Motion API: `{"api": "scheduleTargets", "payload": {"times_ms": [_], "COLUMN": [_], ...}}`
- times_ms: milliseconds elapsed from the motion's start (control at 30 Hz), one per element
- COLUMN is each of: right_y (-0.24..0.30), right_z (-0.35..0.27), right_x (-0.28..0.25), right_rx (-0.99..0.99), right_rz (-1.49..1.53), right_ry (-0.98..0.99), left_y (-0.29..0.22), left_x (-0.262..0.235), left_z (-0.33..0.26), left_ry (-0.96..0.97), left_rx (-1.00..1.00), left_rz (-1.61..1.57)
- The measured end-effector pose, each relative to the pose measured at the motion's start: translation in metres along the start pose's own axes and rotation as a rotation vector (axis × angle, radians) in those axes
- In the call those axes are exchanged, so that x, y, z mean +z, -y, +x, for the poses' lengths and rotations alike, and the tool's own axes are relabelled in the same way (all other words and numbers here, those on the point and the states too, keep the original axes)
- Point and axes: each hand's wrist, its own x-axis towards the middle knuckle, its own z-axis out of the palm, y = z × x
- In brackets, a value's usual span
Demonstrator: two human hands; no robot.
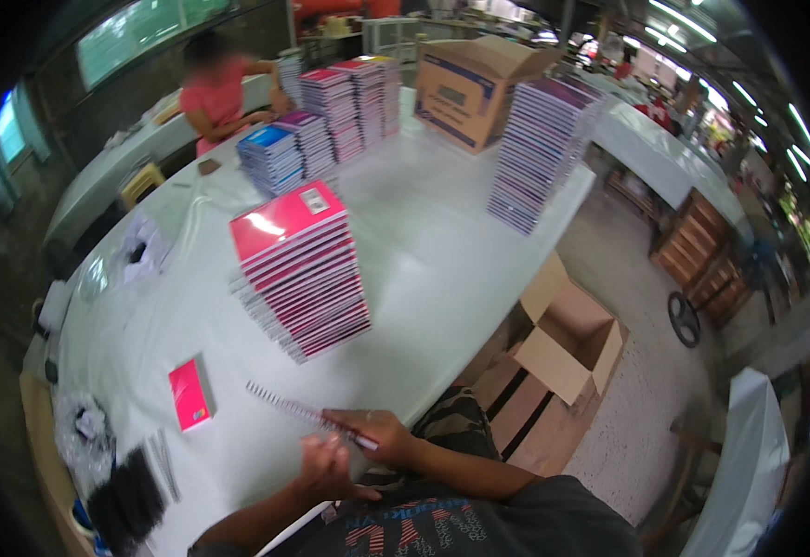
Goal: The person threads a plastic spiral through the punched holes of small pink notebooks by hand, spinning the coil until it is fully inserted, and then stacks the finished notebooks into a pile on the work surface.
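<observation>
Close to my body at the table's near edge, my right hand (382,438) grips a notebook (364,439) seen nearly edge-on. A wire spiral coil (280,400) runs along it, its free end sticking out to the far left over the table. My left hand (323,464) is against the notebook's near side with its fingers curled in and somewhat blurred; what they pinch is hidden. To the left lies a small pink-red notebook (189,395). Farther off stands a tall stack of pink-red notebooks (293,227), with wire bindings showing at its left side.
Black coils (126,501) and a clear plastic bag (84,432) lie at the left edge. More notebook stacks (335,111) stand far back near a person in pink (215,102). Another stack (540,153) and a carton (465,93) are at right. An open box (572,334) sits below the table.
</observation>
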Motion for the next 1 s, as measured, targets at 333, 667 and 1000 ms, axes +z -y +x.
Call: {"api": "scheduleTargets", "payload": {"times_ms": [333,667,1000], "right_y": [0.006,0.051,-0.020], "right_z": [0.003,0.036,0.032], "right_x": [-0.016,-0.038,-0.039], "right_rx": [0.074,0.142,0.744], "right_rz": [0.100,-0.566,0.077], "right_ry": [0.002,0.066,-0.029], "left_y": [-0.023,0.011,0.030], "left_x": [0.007,-0.053,0.021], "left_z": [-0.005,0.098,0.064], "left_ry": [0.089,0.177,-0.110], "left_rx": [-0.188,-0.736,-1.304], "left_rz": [-0.307,-0.767,-1.439]}}
